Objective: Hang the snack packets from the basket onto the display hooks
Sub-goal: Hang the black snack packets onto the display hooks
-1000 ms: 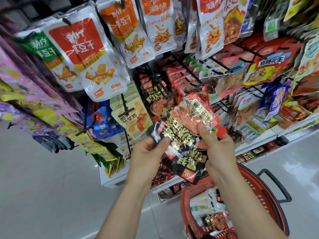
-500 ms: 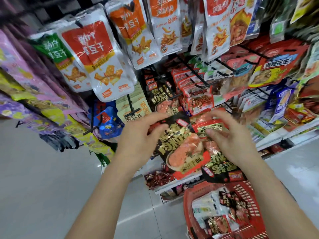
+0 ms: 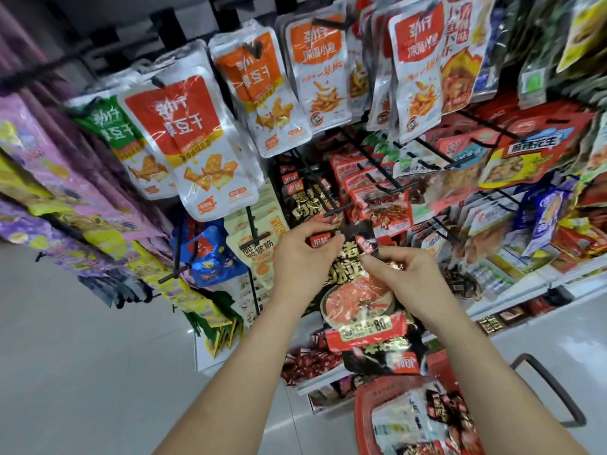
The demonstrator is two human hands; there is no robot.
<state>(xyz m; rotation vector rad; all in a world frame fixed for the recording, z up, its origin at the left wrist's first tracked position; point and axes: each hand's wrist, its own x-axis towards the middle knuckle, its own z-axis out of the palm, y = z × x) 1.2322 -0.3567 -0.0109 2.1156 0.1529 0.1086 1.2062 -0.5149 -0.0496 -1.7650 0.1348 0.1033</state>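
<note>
Snack packet (image 3: 359, 300): centre frame, long axis vertical, top just below hook tip.
Display hook (image 3: 336, 209): above packet, nearer left hand.
Left hand (image 3: 303, 257): pinches packet's top corner.
Right hand (image 3: 407, 277): pinches its upper edge.

Pale grey glossy floor tiles (image 3: 82, 372) spread across the left and lower right, catching soft reflections. A white shelf (image 3: 565, 279) runs slanting along the right, above the floor.
</note>
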